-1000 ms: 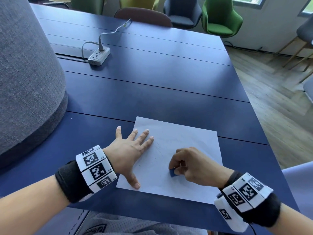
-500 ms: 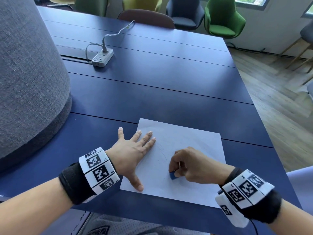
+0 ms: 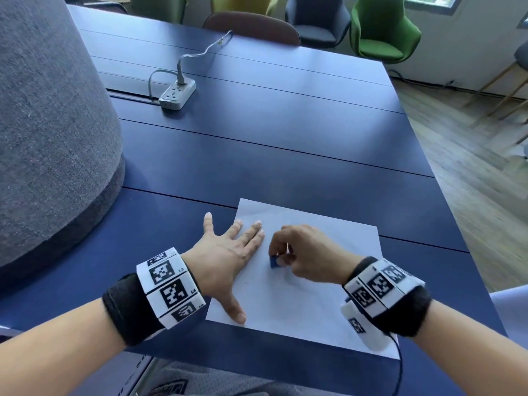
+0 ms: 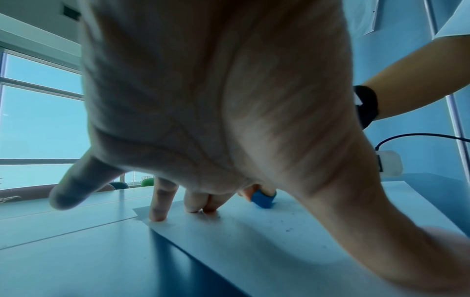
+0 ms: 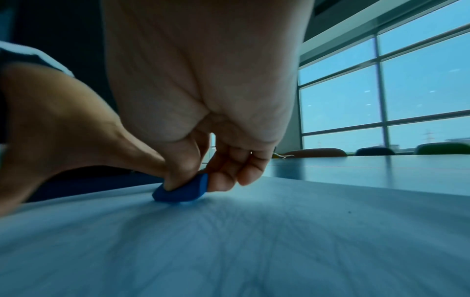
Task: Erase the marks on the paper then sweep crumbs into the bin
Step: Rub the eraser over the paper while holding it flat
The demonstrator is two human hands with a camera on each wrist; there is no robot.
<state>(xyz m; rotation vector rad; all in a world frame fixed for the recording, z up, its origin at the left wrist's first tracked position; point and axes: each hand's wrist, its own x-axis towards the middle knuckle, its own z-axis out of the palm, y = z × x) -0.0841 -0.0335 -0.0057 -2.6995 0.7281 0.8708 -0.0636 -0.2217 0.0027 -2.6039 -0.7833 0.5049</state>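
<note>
A white sheet of paper (image 3: 314, 295) lies on the dark blue table (image 3: 285, 155) near its front edge. My left hand (image 3: 225, 258) lies flat with fingers spread on the sheet's left side, pressing it down. My right hand (image 3: 303, 252) pinches a small blue eraser (image 3: 273, 262) between thumb and fingers, its lower edge on the paper close to my left fingertips. The eraser (image 5: 183, 191) shows clearly in the right wrist view, and again as a blue eraser (image 4: 263, 200) past my left fingers. A few tiny dark crumbs (image 4: 288, 229) dot the sheet. No bin is in view.
A large grey fabric-covered round body (image 3: 48, 124) rises at the table's left. A white power strip (image 3: 177, 94) with its cable lies far back on the table. Several chairs (image 3: 383, 27) stand beyond the far edge. Wooden floor (image 3: 471, 167) lies to the right.
My right hand with the eraser has moved left and away across the paper, closer to my left fingertips. The left hand stays flat on the sheet.
</note>
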